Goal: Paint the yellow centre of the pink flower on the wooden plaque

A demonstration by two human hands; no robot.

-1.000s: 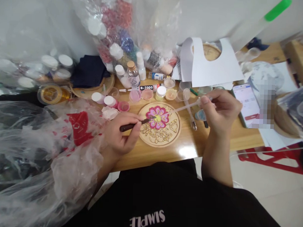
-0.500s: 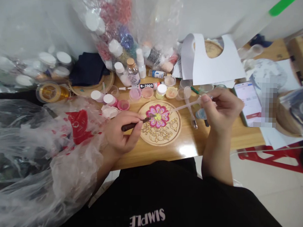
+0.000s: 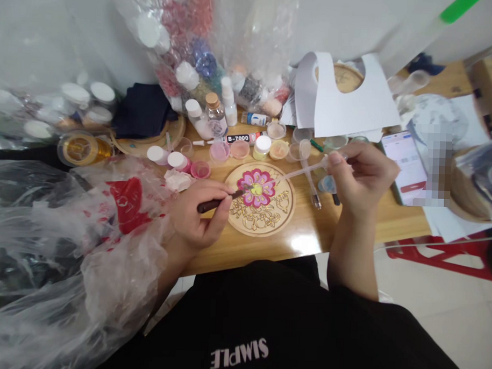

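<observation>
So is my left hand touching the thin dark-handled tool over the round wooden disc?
Touching: the head view shows the left hand gripping the dark-handled tool.

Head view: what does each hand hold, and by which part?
The left hand holds a dark tool by its handle, tip at the disc. The right hand pinches a clear pipette at its rear end.

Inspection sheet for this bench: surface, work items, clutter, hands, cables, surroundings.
Surface: wooden table, glossy, crowded at the back.
Job's things: wooden disc with pink flower; tool; dropper.
Clutter: pots, glue tube, bottles, phone, plastic bags.
Hands: left hand grips the tool, tip at the flower; right hand holds the dropper, aimed at the disc.
Cables: nothing seen.
Surroundings: red stool, pale floor.
</observation>
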